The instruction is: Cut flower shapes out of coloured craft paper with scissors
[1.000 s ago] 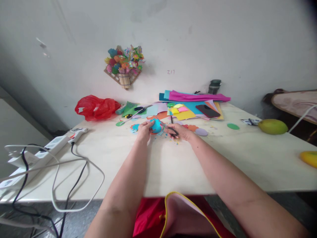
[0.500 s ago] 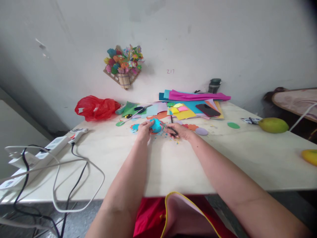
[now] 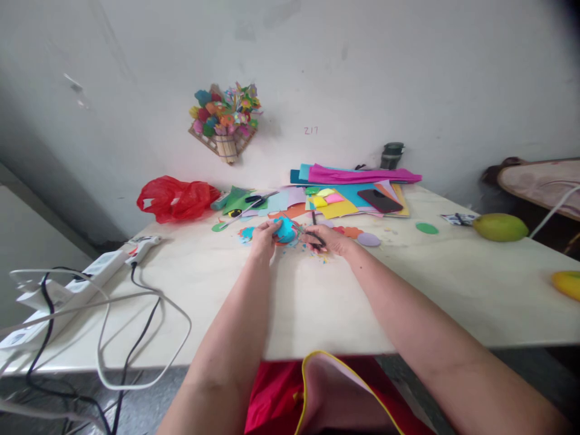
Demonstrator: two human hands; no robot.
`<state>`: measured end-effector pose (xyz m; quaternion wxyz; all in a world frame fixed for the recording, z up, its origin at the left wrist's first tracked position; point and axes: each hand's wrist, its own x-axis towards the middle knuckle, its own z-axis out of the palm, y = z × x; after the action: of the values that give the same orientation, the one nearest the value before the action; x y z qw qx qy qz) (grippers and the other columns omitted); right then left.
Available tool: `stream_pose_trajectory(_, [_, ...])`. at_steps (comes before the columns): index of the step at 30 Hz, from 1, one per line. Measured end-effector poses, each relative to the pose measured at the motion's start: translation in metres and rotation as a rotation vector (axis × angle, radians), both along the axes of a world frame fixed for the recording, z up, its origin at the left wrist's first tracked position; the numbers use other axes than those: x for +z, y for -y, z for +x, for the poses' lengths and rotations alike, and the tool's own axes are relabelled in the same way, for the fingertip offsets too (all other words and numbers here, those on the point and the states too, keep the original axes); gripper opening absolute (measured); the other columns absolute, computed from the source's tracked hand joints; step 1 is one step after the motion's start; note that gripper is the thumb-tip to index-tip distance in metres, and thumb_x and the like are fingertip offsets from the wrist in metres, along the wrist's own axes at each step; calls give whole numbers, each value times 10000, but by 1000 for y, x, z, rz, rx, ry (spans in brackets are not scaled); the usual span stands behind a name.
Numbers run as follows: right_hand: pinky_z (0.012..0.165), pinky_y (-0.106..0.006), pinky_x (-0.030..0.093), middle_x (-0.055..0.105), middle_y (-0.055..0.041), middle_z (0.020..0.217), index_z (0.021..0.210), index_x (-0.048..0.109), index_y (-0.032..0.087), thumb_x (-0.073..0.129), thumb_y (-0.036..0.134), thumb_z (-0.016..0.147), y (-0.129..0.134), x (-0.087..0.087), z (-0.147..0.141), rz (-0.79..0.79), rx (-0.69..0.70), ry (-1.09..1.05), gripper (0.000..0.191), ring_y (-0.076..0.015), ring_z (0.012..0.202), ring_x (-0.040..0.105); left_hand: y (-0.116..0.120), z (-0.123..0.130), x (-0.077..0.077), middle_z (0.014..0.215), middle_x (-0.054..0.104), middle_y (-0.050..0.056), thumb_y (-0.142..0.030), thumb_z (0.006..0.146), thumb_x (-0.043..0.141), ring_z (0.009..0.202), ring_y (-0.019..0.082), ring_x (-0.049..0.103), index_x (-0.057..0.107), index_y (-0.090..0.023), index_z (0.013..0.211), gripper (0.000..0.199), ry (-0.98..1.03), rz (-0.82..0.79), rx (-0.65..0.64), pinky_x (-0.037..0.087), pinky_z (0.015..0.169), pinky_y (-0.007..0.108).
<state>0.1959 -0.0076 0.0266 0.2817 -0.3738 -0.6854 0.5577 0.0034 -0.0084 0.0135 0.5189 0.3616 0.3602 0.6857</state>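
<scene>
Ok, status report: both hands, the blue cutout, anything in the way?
Left grip holding blue cutout. Right grip on scissors, near cutout's edge. Colored scraps strewn nearby, likely no obstacle.

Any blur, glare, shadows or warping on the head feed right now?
Head view: light is soft, with faint shadows on the white table and no strong glare around the left hand or right hand; the held scissors and paper scraps look soft, their edges hard to read; same head view: shapes stretch toward the frame's edges, and the upper right corner goes dark.
</scene>
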Motion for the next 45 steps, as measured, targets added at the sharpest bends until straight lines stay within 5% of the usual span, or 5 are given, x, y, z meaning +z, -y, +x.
stream_pose_trajectory(25, [298, -177, 211, 553, 31, 471, 653, 494, 176, 746, 411, 793, 6, 6, -2, -10, -2, 10, 372, -63, 340, 457, 0, 0, 1, 478, 491, -48, -248, 555, 916, 430, 76, 455, 474, -171, 528, 449, 14, -17, -5, 401, 452, 219])
stream_pose_trajectory(45, [288, -163, 207, 555, 29, 465, 653, 513, 172, 693, 388, 809, -1, 0, -2, -50, -23, -1, 321, -61, 333, 458, 0, -2, 0, 456, 470, -47, -268, 468, 925, 426, 73, 422, 474, -175, 495, 462, 36, 14, -23, 365, 434, 217])
